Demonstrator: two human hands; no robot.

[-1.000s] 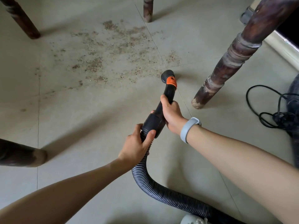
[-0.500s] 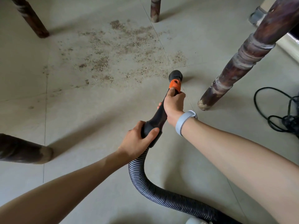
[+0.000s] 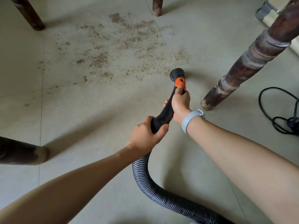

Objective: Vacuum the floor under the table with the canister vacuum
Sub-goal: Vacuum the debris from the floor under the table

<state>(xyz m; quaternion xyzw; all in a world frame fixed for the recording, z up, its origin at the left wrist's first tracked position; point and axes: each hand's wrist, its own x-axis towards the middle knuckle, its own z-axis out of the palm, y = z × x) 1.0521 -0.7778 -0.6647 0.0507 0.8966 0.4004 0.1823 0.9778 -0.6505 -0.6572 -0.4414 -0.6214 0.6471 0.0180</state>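
A: Item one: vacuum wand. Rigid black plastic, orange collar near the tip, round nozzle at the far end. Probably light, stiff, somewhat smooth under a palm.

B: Grip points?

A: Two. Left hand wrapped around the thick cuff where the wand meets the hose, fingers and thumb curled fully round. Right hand clasped higher up the neck, thumb reaching the lower edge of the orange collar. Grey wristband on that wrist.

B: Item two?

A: Ribbed hose. Soft, springy, looping down from the left hand and off the bottom edge toward the canister, itself out of sight. Likely to tug sideways on a long reach; best steered from the rigid cuff, not the ribs.

B: Position of nozzle against target?

A: Ahead of both hands, at the near right edge of the brown debris scattered over the tiled floor. Contact with the floor impossible to confirm. Bulk of the debris beyond and to the left, well apart from the hands, between the table legs.

B: Obstacles?

A: Turned wooden table leg just right of the nozzle; further legs at far left, top centre and near left. Black power cord coiled at the right, clear of the hose.

B: Progress?

A: Barely begun, judging by the spread remaining.
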